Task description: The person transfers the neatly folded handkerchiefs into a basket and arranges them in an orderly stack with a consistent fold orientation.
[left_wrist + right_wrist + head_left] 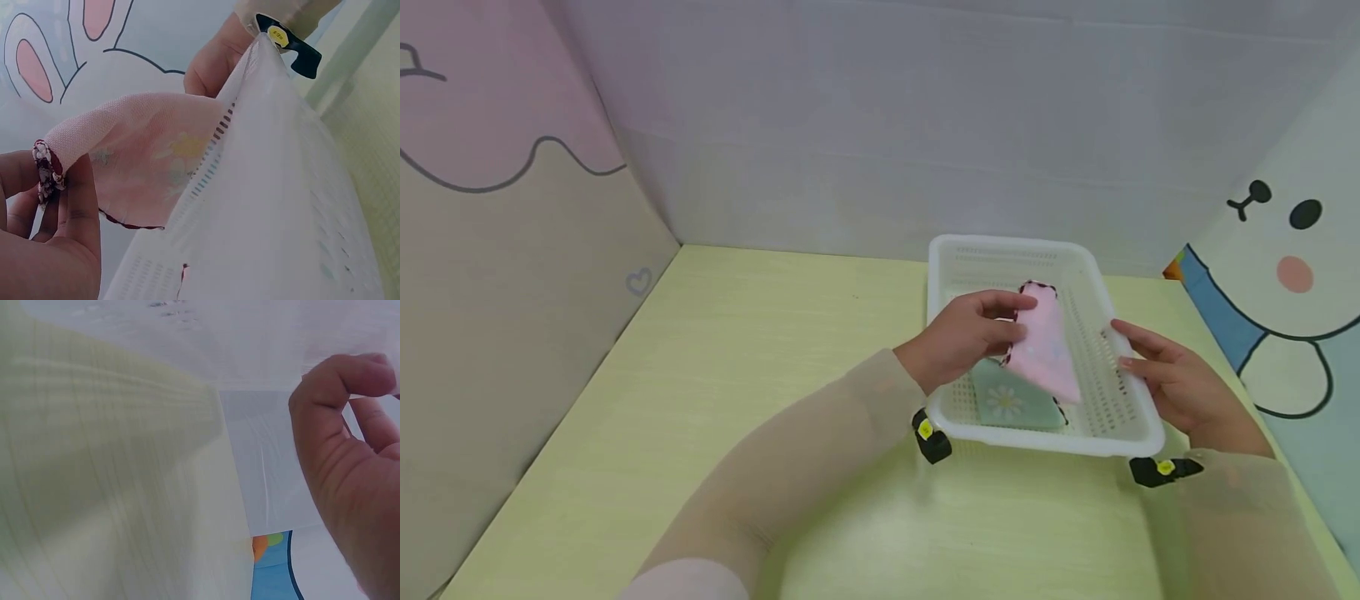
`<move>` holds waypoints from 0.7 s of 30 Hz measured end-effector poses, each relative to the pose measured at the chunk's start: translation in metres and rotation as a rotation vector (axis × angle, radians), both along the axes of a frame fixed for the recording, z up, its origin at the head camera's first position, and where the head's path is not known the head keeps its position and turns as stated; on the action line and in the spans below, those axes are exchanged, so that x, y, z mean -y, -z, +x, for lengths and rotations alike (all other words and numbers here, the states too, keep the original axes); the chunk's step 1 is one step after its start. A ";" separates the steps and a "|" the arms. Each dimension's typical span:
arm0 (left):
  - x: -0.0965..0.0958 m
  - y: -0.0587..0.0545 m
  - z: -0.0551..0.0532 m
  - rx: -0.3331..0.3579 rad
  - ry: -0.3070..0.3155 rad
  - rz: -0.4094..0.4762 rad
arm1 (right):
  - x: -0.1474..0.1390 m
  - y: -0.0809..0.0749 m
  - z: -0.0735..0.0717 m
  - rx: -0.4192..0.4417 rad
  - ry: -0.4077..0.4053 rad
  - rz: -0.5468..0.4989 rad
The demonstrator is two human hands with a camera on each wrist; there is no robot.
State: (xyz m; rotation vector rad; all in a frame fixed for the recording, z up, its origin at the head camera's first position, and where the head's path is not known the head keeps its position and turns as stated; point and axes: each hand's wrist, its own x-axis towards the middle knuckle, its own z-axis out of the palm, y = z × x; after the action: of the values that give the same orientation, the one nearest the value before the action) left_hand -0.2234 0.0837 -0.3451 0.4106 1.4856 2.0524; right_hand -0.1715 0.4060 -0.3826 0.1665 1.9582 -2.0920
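Observation:
A pink cloth (1043, 350) with dark red and white stitched edging is pinched by my left hand (972, 333) at one edge, above the basket. In the left wrist view the cloth (144, 150) hangs from the fingertips and shows faint printed flowers. My right hand (1187, 383) grips the right side of a white plastic basket (936, 275) at its rim. The basket looks tilted in the head view, and the right wrist view shows its underside over the table. Inside the basket lies a pale green cloth (1022, 407) with a white daisy, partly covered by the pink one.
A pale yellow-green table (760, 350) spreads under the basket and arms. A light grey curtain-like wall (850, 125) closes the back. Printed panels stand at the sides, the right one with a cartoon face (1300, 275).

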 end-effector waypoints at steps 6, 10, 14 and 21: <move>-0.007 0.002 -0.002 0.018 0.011 -0.004 | -0.001 0.000 0.001 0.014 0.004 0.001; -0.009 0.005 -0.003 0.023 0.003 -0.019 | 0.000 0.000 0.001 0.009 0.003 -0.005; -0.009 0.009 -0.004 0.030 -0.006 -0.033 | 0.001 0.001 0.001 -0.003 -0.001 -0.011; -0.012 0.014 -0.004 0.037 0.005 -0.028 | 0.001 0.003 -0.002 0.002 -0.006 -0.029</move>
State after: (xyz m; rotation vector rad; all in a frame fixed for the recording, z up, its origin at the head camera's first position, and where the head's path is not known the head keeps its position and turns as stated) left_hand -0.2275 0.0952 -0.3589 0.3628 1.4881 2.0221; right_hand -0.1738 0.4045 -0.3856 0.1565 1.9238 -2.1146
